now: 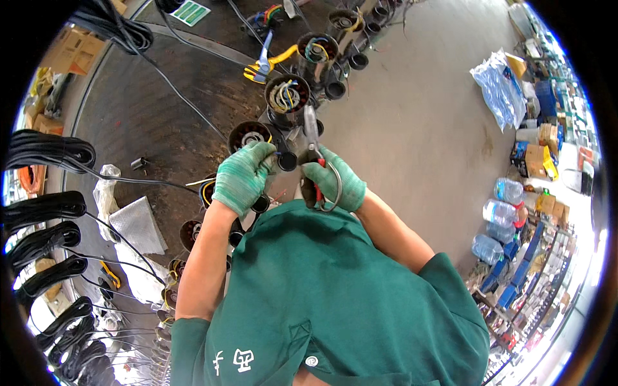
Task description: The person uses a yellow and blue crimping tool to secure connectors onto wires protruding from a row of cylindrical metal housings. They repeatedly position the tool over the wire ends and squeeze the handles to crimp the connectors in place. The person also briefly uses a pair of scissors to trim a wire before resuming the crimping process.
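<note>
My left hand (pixel 243 177), in a green-and-white work glove, is closed in a pinch beside an open-topped motor housing (pixel 250 133). Thin yellow and blue wires (pixel 277 153) come out at its fingertips. My right hand (pixel 344 183), gloved too, grips a pair of pliers (pixel 311 128) with a long grey metal head and a red handle; a curved metal handle loops out below the fingers. The head of the tool points away from me, apart from the wires. Just between the hands sits a black round cap (pixel 286 161) on the housing's side.
More motor housings (pixel 287 93) with coiled wires stand in a row along the bench edge. Yellow-and-blue pliers (pixel 261 67) lie on the dark bench (pixel 161 103). Black cable coils (pixel 48 151) line the left. Water bottles (pixel 500 212) and boxes (pixel 535 159) stand at the right.
</note>
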Demonstrator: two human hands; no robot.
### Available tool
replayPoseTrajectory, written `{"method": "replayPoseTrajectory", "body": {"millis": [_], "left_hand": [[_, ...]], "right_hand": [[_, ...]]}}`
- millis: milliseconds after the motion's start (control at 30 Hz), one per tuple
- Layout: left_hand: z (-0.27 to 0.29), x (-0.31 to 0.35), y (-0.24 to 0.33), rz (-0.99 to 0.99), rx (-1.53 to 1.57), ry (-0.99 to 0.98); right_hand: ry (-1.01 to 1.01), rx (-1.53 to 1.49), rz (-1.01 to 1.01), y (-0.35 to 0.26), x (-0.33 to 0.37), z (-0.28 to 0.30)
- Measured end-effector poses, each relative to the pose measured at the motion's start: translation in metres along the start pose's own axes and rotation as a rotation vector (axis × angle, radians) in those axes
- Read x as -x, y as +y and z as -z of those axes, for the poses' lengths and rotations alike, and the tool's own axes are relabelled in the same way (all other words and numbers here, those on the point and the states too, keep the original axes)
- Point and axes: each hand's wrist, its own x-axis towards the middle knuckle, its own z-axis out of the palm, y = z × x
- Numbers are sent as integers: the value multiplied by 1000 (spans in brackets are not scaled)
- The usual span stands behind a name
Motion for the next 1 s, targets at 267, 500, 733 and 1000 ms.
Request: {"method": "replayPoseTrajectory", "body": {"millis": [267,500,733,1000], "left_hand": [[3,15,3,232,396,122],[-19,20,2,445,676,419],[-25,18,-4,597,665,518],[-31,19,1,539,642,592]], "right_hand": [[241,1033,832,-111,-31,38],[-28,2082,491,-248,-183,0],[-14,2248,517,-224,-339,-49],[-434,2073,728,-208,-374,-29]]}}
